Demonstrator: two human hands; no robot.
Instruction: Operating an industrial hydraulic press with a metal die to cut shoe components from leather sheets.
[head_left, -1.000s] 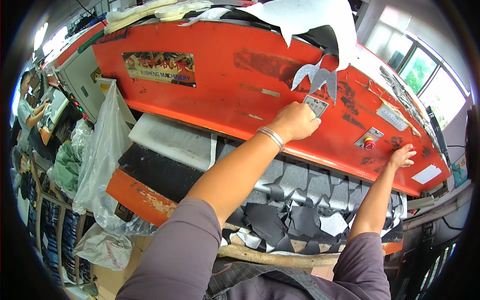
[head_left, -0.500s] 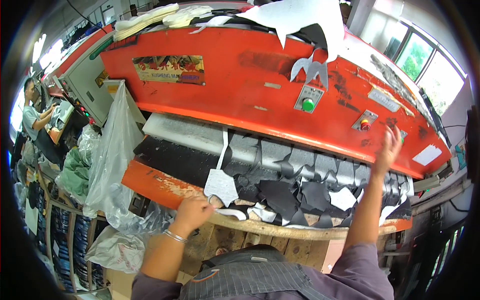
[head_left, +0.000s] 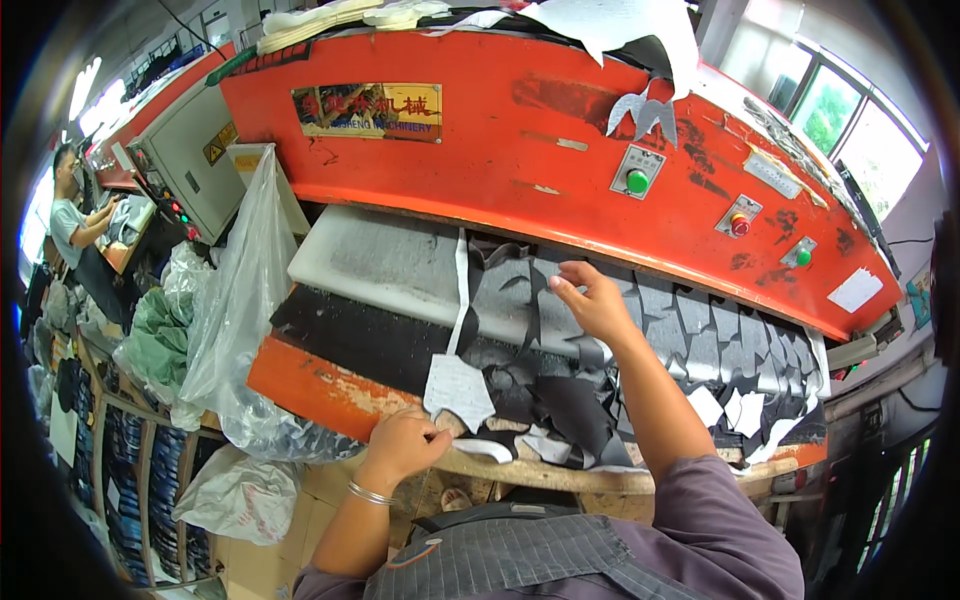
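My left hand [head_left: 405, 443] is curled closed at the front wooden edge of a red-orange press; whatever it may hold is hidden. Just beyond it lies a white cut piece [head_left: 458, 388], with a narrow white strip [head_left: 461, 285] running up from it. My right hand [head_left: 593, 300] has its fingers apart and holds nothing. It is over a grey sheet [head_left: 640, 325] cut into shapes, which lies on a thick white cutting board [head_left: 370, 255]. Dark scraps [head_left: 575, 415] lie between my arms along the front edge.
The press's red front beam [head_left: 480, 180] spans the far side, carrying a green button [head_left: 637, 181] and a red button [head_left: 740, 226]. Clear plastic sheeting [head_left: 240, 290] hangs at the left. A white sack [head_left: 240, 495] sits below it. Another person [head_left: 75, 225] works at the far left.
My right hand has come down and left, from near the buttons on the beam to above the cut sheet. My left hand stays closed at the front edge. The view has shifted slightly.
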